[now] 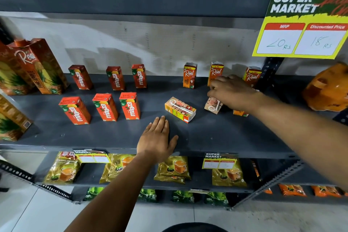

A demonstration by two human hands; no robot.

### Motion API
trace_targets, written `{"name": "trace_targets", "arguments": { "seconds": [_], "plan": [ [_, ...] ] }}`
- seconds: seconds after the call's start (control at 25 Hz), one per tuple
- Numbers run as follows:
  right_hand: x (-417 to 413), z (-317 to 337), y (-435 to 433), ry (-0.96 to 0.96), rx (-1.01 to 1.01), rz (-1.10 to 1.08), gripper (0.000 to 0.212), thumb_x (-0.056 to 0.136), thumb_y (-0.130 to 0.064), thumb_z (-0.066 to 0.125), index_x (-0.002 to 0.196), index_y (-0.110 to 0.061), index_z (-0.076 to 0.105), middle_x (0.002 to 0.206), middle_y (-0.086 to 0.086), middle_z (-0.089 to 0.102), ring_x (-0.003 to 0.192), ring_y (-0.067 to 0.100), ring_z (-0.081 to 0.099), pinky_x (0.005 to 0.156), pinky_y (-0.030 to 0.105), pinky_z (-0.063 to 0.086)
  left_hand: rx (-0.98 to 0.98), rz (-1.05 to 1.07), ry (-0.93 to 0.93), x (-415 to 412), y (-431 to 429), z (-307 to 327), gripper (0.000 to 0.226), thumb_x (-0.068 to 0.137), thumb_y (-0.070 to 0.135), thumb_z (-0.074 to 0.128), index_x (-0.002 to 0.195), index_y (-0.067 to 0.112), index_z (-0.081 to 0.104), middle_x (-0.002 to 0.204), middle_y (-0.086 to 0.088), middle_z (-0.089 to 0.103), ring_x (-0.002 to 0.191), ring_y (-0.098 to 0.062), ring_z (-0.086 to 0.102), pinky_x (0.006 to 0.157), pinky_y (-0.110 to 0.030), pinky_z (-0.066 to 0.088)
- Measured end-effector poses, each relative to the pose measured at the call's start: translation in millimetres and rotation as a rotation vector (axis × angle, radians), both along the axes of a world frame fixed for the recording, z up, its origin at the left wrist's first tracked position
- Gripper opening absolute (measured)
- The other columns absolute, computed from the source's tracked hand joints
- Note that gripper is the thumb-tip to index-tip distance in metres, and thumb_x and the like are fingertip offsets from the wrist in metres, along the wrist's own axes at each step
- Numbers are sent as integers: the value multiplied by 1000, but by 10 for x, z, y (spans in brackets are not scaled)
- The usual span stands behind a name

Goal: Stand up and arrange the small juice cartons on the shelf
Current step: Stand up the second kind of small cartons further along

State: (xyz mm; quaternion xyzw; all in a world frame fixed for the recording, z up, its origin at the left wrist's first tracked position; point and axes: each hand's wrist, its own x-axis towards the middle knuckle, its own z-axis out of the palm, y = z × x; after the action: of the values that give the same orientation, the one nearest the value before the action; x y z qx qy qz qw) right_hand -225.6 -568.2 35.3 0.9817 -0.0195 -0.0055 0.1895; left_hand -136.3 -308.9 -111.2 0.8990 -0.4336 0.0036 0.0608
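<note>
On the dark grey shelf (216, 137), several small red Maaza cartons (105, 107) stand upright in two rows at the left. Three small Real cartons (190, 75) stand along the back right. One Real carton (180, 109) lies flat on its side mid-shelf. My right hand (231, 91) reaches in from the right and grips a tilted small carton (212, 105) from above. Another carton (240, 113) lies mostly hidden under my right wrist. My left hand (157, 140) rests flat on the shelf, fingers spread, just in front of the lying carton, holding nothing.
Large Real pineapple cartons (37, 66) stand at the far left. A yellow price sign (305, 24) hangs from the shelf above at right. An orange packet (327, 88) sits at the far right. Tea pouches (173, 169) fill the lower shelf.
</note>
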Motion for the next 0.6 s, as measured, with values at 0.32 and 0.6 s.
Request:
{"name": "trace_targets", "arguments": {
  "seconds": [0.32, 0.6],
  "plan": [
    [36, 70, -110, 169, -382, 415, 52, 81, -16, 67, 129, -26, 52, 126, 9, 54, 118, 30, 47, 88, 45, 45, 5, -1, 3, -16, 8, 23, 78, 93, 61, 11, 151, 9, 11, 163, -8, 6, 149, -21, 0, 119, -35, 2],
    [66, 251, -172, 189, -267, 280, 53, 80, -16, 66, 131, -21, 52, 131, 3, 58, 121, 24, 49, 93, 43, 45, 13, -6, 6, -20, 9, 28, 77, 94, 60, 10, 151, 8, 10, 163, -9, 5, 149, -22, 0, 119, -36, 3]
  ]
}}
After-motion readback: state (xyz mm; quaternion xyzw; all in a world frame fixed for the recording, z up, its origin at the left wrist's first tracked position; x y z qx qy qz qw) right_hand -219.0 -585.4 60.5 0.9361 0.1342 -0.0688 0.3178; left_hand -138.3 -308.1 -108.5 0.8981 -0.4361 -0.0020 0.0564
